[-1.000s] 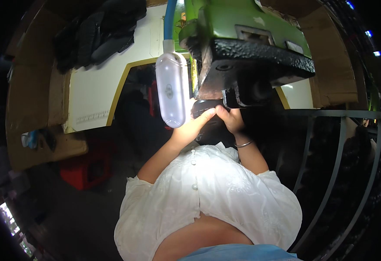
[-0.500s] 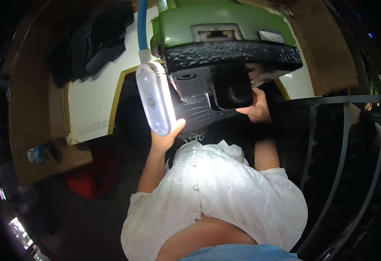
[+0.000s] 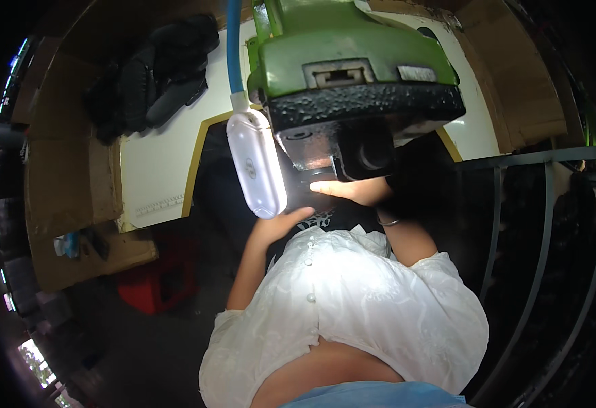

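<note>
The left hand [image 3: 281,224] lies open, fingers spread, just under the lower end of the lamp [image 3: 257,163], and whether it touches the lamp cannot be told. The right hand [image 3: 352,192] reaches flat, fingers together and stretched out, under the black base [image 3: 366,112] of the green machine [image 3: 345,47]; it seems to rest on dark cloth [image 3: 322,217] there, though any grip on it is hidden. A thin bangle [image 3: 388,222] circles the right wrist. The lamp, a white glowing oblong, hangs tilted from a blue hose [image 3: 232,41] just left of the machine, its light falling on the base's underside. Below the machine a white buttoned blouse [image 3: 352,306] fills the middle of the view. The machine sits on a white tabletop [image 3: 155,163] with a yellow edge. Far left of the machine, on that tabletop, lies a heap of black gloves or cloth [image 3: 148,75]. Cardboard [image 3: 67,177] flanks the tabletop beyond it. Lower left of the machine a red crate [image 3: 158,285] stands on the dark floor. Right of the machine runs a grey metal railing [image 3: 536,160].
</note>
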A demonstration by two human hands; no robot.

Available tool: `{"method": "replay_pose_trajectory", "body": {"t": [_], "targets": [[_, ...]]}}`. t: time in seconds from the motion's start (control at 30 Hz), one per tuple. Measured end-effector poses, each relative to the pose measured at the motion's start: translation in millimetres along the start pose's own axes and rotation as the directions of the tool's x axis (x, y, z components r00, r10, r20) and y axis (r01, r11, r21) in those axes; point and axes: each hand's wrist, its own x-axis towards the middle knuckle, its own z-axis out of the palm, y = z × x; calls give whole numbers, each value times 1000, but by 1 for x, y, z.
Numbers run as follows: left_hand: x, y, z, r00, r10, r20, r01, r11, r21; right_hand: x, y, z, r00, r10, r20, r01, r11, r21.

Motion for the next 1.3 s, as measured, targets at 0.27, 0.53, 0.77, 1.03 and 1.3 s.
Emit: {"method": "replay_pose_trajectory", "body": {"t": [0.27,0.53,0.77,1.03,1.3], "targets": [[18,14,64,935,95,340,-214,919,330,-2,-5,-30,980,50,192,33,913,-408],[16,6,24,985,-75,156,70,997,38,38,-37,-86,628,-588,-509,66,693,-718],[50,36,-56,971,146,-192,-28,859,512,58,48,-97,854,-398,-334,132,788,-601],[119,27,-258,429,704,-566,516,323,793,-16,93,-23,999,27,-24,-35,843,-537],[50,79,-128,618,621,-482,-180,708,683,-48,124,-28,969,245,20,-213,880,-424]]}}
